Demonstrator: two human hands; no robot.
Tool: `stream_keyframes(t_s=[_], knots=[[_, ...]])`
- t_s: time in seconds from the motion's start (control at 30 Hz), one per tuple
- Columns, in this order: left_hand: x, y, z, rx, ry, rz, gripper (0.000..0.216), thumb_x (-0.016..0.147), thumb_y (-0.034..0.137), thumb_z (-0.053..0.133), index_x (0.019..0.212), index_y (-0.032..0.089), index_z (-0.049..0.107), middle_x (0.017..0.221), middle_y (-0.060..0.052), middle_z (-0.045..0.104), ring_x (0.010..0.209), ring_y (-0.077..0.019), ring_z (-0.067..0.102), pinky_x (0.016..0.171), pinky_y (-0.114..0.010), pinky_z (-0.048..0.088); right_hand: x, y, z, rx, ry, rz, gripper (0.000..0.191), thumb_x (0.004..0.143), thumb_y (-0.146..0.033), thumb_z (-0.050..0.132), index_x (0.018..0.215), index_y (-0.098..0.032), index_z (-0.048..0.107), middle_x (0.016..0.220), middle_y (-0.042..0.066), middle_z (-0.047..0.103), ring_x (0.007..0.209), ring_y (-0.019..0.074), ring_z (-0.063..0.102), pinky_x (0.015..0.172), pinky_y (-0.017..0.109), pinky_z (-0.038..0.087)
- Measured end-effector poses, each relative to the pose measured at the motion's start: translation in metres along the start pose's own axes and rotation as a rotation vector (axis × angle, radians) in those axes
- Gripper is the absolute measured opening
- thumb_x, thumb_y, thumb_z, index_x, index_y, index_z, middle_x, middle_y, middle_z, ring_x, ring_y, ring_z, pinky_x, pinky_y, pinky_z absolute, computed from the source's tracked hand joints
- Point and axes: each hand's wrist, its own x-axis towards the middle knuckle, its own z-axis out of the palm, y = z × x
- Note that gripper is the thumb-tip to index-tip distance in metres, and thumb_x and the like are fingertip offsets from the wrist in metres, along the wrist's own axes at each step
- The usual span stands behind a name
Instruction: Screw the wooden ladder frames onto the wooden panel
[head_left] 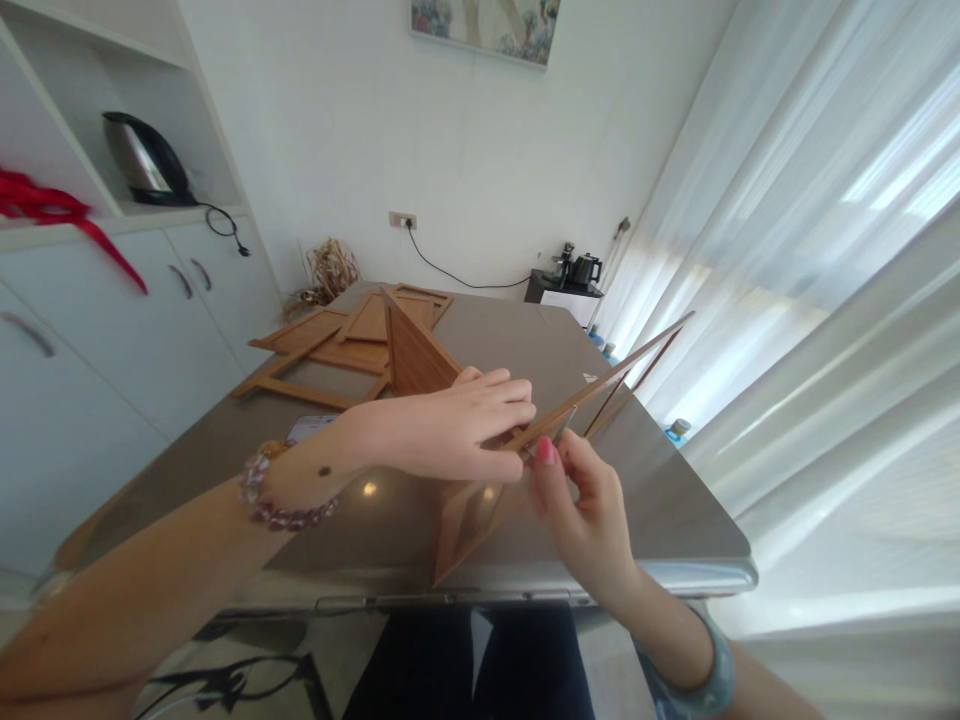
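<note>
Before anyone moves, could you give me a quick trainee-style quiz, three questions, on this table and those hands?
1. What does the right hand pinch?
A) a red ribbon
B) a thin silver metal rod
C) a black plug

2. True or false: flat, light-brown wooden frames and panels lie overlapping on the glossy grey-brown table.

3. Fill the gap: the left hand has a bracelet of translucent, pinkish ____ at its wrist.

Key: 1. B; 2. True; 3. beads.
</note>
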Motion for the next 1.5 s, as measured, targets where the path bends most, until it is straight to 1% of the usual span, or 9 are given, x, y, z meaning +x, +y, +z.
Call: stream_keyframes(t_s=[0.13, 0.3, 0.47, 0.63, 0.8, 1.0, 1.13, 1.27, 1.5], knots=[[-0.001, 0.003, -0.002, -0.002, -0.02, -0.029, 0.019, 0.088, 0.032, 0.047, 0.077, 0.018, 0.04, 0.087, 0.0, 0.045, 0.088, -0.0168, 0.04, 0.08, -0.031, 0.027, -0.009, -0.01, 0.008, 0.594, -0.077, 0.454, 0.042, 0.098, -0.054, 0.048, 0.072, -0.022, 0.054, 0.047, -0.007, 0.043, 0.044, 0.0086, 0.032, 0.049, 0.025, 0.027], [-0.001, -0.001, 0.001, 0.0, -0.013, -0.005, 0.015, 0.088, 0.03, 0.047, 0.08, 0.019, 0.042, 0.089, -0.001, 0.047, 0.087, -0.0169, 0.04, 0.08, -0.032, 0.027, -0.011, 0.003, 0.012, 0.923, -0.139, 0.639, 0.042, 0.083, -0.063, 0.064, 0.073, -0.022, 0.061, 0.053, -0.006, 0.039, 0.05, 0.009, 0.03, 0.052, 0.024, 0.031], [-0.001, -0.002, 0.0, 0.006, -0.018, -0.009, 0.017, 0.087, 0.031, 0.048, 0.079, 0.019, 0.039, 0.089, -0.001, 0.045, 0.088, -0.0168, 0.039, 0.08, -0.032, 0.026, -0.002, 0.024, 0.002, 0.706, -0.182, 0.564, 0.049, 0.074, -0.067, 0.072, 0.071, -0.021, 0.056, 0.057, -0.006, 0.045, 0.052, 0.0085, 0.032, 0.051, 0.024, 0.025], [-0.001, 0.001, -0.001, -0.011, -0.035, -0.026, 0.015, 0.087, 0.029, 0.047, 0.08, 0.019, 0.039, 0.09, -0.001, 0.044, 0.09, -0.0169, 0.039, 0.084, -0.033, 0.027, 0.006, 0.026, -0.016, 0.025, 0.032, 0.117, 0.042, 0.076, -0.061, 0.073, 0.072, -0.022, 0.062, 0.071, -0.001, 0.063, 0.069, 0.0149, 0.052, 0.066, 0.029, 0.036], [-0.001, 0.001, -0.001, -0.002, -0.016, -0.006, 0.024, 0.091, 0.037, 0.044, 0.078, 0.018, 0.038, 0.09, -0.001, 0.045, 0.09, -0.0169, 0.04, 0.085, -0.033, 0.027, -0.001, 0.01, -0.017, -0.445, 0.068, -0.218, 0.042, 0.093, -0.042, 0.062, 0.057, -0.021, 0.06, 0.054, -0.002, 0.06, 0.054, 0.0108, 0.047, 0.065, 0.032, 0.029], [-0.002, -0.001, -0.001, 0.005, -0.01, 0.004, 0.022, 0.09, 0.035, 0.045, 0.077, 0.018, 0.038, 0.088, -0.001, 0.045, 0.088, -0.0165, 0.039, 0.082, -0.032, 0.027, -0.003, -0.012, -0.003, 0.263, -0.323, 0.333, 0.069, 0.099, -0.058, 0.037, 0.046, -0.021, 0.059, 0.042, -0.001, 0.055, 0.036, 0.0091, 0.043, 0.045, 0.027, 0.031], [-0.001, -0.002, 0.001, 0.007, -0.003, 0.018, 0.023, 0.091, 0.035, 0.044, 0.077, 0.018, 0.039, 0.088, -0.001, 0.045, 0.087, -0.0166, 0.039, 0.081, -0.032, 0.027, -0.001, -0.011, -0.003, 0.373, -0.393, 0.43, 0.068, 0.095, -0.067, 0.038, 0.058, -0.02, 0.072, 0.042, 0.0, 0.057, 0.033, 0.0089, 0.043, 0.042, 0.024, 0.033], [-0.001, -0.001, 0.001, 0.004, 0.003, 0.021, 0.025, 0.092, 0.037, 0.043, 0.076, 0.018, 0.037, 0.088, -0.001, 0.046, 0.087, -0.0165, 0.039, 0.082, -0.032, 0.027, -0.002, -0.003, -0.006, 0.054, -0.246, 0.277, 0.066, 0.094, -0.066, 0.043, 0.057, -0.02, 0.072, 0.038, -0.001, 0.053, 0.036, 0.0089, 0.047, 0.043, 0.023, 0.034], [0.0, -0.001, 0.0, -0.004, -0.003, 0.007, 0.021, 0.088, 0.032, 0.048, 0.076, 0.018, 0.038, 0.087, 0.0, 0.045, 0.088, -0.0167, 0.04, 0.081, -0.032, 0.026, 0.001, 0.015, -0.015, -0.564, 0.087, -0.471, 0.036, 0.093, -0.046, 0.061, 0.067, -0.021, 0.06, 0.057, -0.001, 0.061, 0.051, 0.0099, 0.047, 0.057, 0.028, 0.032]])
